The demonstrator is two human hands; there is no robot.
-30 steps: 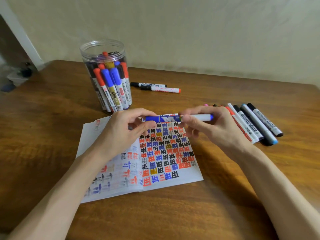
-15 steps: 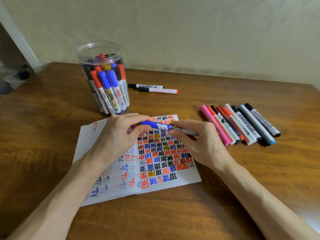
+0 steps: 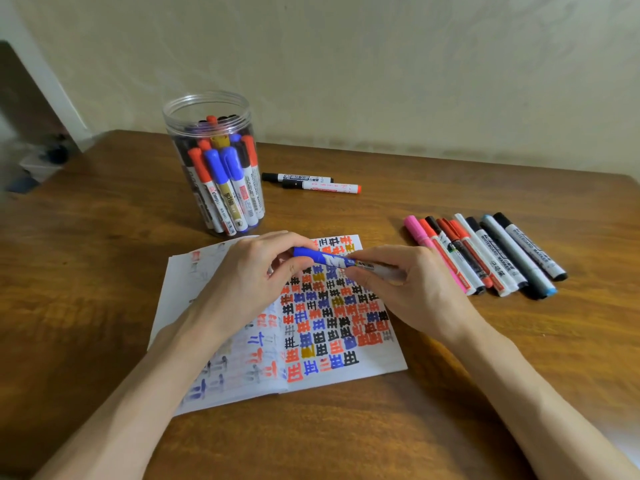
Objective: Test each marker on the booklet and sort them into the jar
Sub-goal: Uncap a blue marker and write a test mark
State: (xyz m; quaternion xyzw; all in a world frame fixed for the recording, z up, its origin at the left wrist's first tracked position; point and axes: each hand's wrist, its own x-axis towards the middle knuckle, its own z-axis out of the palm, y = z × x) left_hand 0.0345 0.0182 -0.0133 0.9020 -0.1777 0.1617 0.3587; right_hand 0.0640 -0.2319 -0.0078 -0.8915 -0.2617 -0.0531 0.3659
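Brown wooden bench (image 3: 450, 427) with the grain running left to right and its far edge along a pale cream wall (image 3: 381, 64). The wall surface is uneven and faintly mottled, with a darker smudged band just above the bench line. At far left, a slanting white trim (image 3: 52, 84) borders a dark opening (image 3: 19, 95). Beyond the bench's left corner sit a blurred pale container (image 3: 38, 166) and a dark object (image 3: 57, 154); neither can be identified.

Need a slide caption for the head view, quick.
Left hand and right hand hold a blue marker over the booklet; jar stands behind.
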